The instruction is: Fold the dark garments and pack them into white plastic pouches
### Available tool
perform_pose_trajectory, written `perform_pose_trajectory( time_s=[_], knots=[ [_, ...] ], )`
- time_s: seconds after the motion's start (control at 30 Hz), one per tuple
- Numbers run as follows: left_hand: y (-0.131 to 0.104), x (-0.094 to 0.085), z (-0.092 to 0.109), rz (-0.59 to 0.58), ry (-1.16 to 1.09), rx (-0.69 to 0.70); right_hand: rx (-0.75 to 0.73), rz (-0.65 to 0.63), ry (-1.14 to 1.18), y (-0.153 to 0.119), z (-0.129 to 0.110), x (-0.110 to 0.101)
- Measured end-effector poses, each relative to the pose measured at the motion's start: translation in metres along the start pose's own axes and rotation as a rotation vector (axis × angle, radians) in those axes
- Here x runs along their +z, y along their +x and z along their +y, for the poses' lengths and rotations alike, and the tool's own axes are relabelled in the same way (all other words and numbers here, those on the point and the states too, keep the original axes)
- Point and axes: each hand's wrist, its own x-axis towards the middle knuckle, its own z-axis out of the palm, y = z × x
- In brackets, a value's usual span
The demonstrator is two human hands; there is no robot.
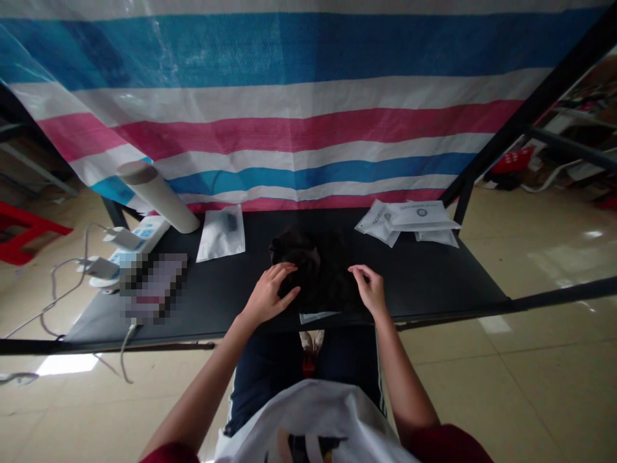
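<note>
A black, soft piece of fabric [313, 267] lies bunched on the dark table in front of me; its exact kind is hard to make out against the black surface. My left hand [270, 294] rests at its left side, thumb and fingers apart, the fingertips touching it. At the right edge, my right hand [369, 288] has thumb and forefinger pinched together, apparently on that black fabric. Beneath the fabric, by the table's front edge, the rim of a pale packet [318, 317] sticks out.
Several white printed packets [417, 217] lie at the back right. A frosted pouch [222, 233] with something dark inside lies left of centre. Further left are a leaning white bottle [161, 196], a power strip [157, 230] with chargers, and a blurred phone [157, 283] on a cable. Striped sheeting [289, 128] hangs behind.
</note>
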Motion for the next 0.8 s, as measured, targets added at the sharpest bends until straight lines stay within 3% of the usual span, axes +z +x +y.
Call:
perform_pose_trajectory(
  time_s=[0.13, 0.23, 0.3, 0.5, 0.8],
  knots=[
    [-0.036, 0.009, -0.015, -0.221, 0.18, 0.052, -0.242, -0.285, -0.278, -0.013, -0.01, -0.005],
    [-0.059, 0.012, -0.02, -0.283, 0.239, 0.076, -0.404, -0.539, -0.472, -0.034, -0.014, -0.017],
    [-0.071, 0.011, -0.022, -0.299, 0.258, 0.081, -0.458, -0.631, -0.565, -0.05, -0.013, -0.027],
    [-0.098, 0.0, -0.02, -0.353, 0.255, 0.076, -0.469, -0.635, -0.698, -0.079, -0.006, -0.048],
    [-0.1, 0.003, -0.009, -0.283, 0.218, -0.004, -0.384, -0.729, -0.605, -0.058, -0.02, -0.056]
  ],
)
